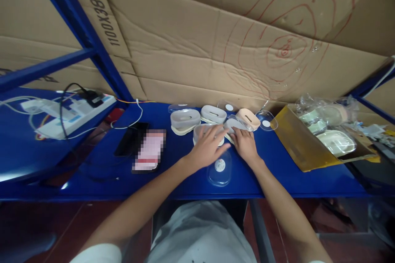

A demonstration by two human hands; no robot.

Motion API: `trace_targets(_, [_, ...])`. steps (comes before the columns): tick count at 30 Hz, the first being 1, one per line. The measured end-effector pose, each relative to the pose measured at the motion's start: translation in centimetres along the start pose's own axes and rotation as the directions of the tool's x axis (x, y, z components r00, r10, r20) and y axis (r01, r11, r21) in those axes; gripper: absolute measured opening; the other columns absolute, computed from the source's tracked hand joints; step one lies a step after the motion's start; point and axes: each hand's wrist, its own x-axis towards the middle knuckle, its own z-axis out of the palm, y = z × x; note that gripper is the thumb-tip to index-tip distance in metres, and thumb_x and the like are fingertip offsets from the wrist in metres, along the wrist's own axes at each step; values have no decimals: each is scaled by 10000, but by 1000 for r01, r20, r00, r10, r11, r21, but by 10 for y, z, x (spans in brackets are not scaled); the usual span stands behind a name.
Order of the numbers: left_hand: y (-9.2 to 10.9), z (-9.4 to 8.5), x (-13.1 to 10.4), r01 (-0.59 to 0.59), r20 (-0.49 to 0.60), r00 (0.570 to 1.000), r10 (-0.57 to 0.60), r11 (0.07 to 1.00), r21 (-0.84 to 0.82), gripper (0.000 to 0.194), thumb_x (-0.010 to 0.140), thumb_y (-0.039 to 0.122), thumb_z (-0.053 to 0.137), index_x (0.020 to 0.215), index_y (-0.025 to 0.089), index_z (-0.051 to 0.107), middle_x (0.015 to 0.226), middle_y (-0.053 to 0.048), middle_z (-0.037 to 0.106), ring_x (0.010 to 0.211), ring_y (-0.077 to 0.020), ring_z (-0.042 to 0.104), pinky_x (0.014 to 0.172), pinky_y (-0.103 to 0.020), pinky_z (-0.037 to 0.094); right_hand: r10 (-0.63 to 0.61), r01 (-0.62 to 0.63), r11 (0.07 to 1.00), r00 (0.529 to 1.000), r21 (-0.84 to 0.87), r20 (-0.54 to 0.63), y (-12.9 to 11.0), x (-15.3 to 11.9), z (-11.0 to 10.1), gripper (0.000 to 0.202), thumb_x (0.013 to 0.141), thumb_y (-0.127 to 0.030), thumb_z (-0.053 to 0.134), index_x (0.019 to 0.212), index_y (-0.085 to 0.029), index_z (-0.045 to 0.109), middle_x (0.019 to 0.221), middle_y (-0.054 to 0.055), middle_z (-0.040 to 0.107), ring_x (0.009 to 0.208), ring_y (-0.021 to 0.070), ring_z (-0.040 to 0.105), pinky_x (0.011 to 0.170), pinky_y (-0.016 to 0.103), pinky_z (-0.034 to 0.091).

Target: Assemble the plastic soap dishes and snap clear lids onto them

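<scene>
My left hand (207,148) lies over a white oval plastic soap box (196,136), palm down with its fingers stretched out and thumb apart. Close to its right, my right hand (245,144) has bent fingers on the near edge of another whitish soap box (233,124). A clear lid (245,122) lies tilted over that box; the fingertips are partly hidden. Behind the hands stand two more white boxes (185,118) (212,114) and a peach-coloured one (247,118), with slots in their floors. In front lies a clear lid (219,174) with a round white sticker.
More clear lids (268,121) (228,107) lie by the cardboard wall (185,49). Two phones (150,150) (128,141) are at the left, near a power strip (74,115) with loose cables. An open carton (296,144) of bagged plastic parts stands on the right of the blue table (191,187).
</scene>
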Motion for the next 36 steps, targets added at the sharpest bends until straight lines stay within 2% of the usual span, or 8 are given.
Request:
trace_targets(4, [20,6,-14,-328,55,940,335,938,-115,600,1033,625,631,1505,255,603,1629,-166,522,1518,-356,468,1292,-626,217,35,-19,987,995,157,-94,6,-2,-7,456,1138,-436,363,1441,-198,608,1266,127,777,1125,280,731,993,399,546])
trace_targets(8, [24,24,-19,-406,108,905,412,911,-77,389,1031,497,690,1328,247,721,1539,-149,608,1451,-335,536,1272,-587,274,124,-65,963,968,262,-216,26,18,-17,532,1132,-518,344,1511,-205,546,1340,141,746,1128,269,737,943,385,587])
trace_targets(12, [17,29,-14,-374,84,924,373,927,-2,328,1073,457,621,1287,231,724,1485,-136,643,1395,-315,572,1234,-556,324,204,-103,943,930,316,-305,68,54,-22,608,1134,-515,230,1537,-159,514,1388,200,703,1211,284,710,979,434,594])
trace_targets(15, [10,27,-9,-299,51,954,296,952,66,326,1093,443,577,1289,219,708,1461,-133,652,1365,-311,587,1211,-545,348,214,-120,942,934,313,-286,100,70,-18,653,1126,-437,118,1493,-131,564,1257,209,752,1115,281,742,933,469,615])
trace_targets(19, [5,26,-5,-192,25,981,190,975,112,320,1103,397,544,1282,183,701,1448,-162,645,1347,-334,592,1204,-553,359,105,-70,968,985,243,-134,125,66,-7,516,1100,-453,333,1282,-178,729,1144,152,804,1046,281,759,937,467,610])
trace_targets(25, [3,26,-4,-125,28,992,123,984,125,314,1098,376,528,1269,187,711,1426,-171,649,1287,-338,614,1206,-590,354,57,-56,997,998,44,-14,120,49,-4,495,1083,-458,457,1392,-153,695,1328,206,749,1239,364,684,1072,529,484])
trace_targets(28, [3,27,-4,-119,31,993,115,984,130,303,1094,382,540,1260,198,716,1446,-165,644,1311,-341,601,1206,-595,346,32,-32,999,999,-21,34,112,43,-9,464,1076,-467,507,1416,-211,691,1346,170,751,1279,366,657,1093,524,433])
trace_targets(36, [-2,28,-1,-85,10,996,84,987,136,308,1101,395,531,1244,198,720,1412,-150,669,1285,-333,610,1210,-600,323,-6,9,999,996,-31,92,109,39,-12,561,980,-497,648,1477,-237,648,1280,134,779,1210,366,673,1066,509,433])
